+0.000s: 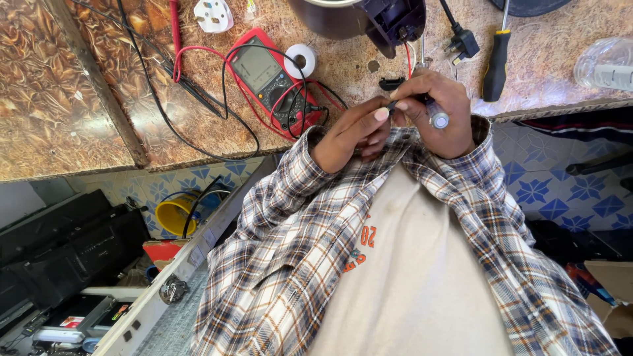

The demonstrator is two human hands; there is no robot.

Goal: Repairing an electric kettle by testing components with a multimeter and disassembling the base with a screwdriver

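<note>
Hands meet just at the near edge of the tabletop (198,125). Right hand (438,115) is wrapped around a clear-handled screwdriver (436,118), left hand (349,132) pinches a small black part (391,105) against its tip. Red wire (408,60) runs from there up to the dark appliance (369,16). Red multimeter (270,76) sits to the left, black screwdriver (494,62) to the right.

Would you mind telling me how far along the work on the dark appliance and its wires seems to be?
Done, apparently: the red multimeter lies on the worktop with its leads out, and the dark appliance seems opened, its red wire hanging out. In hand: the left hand and right hand pinch a small dark part, the right also holding a clear-handled tool. Left: the black-handled screwdriver lies unused.
</note>
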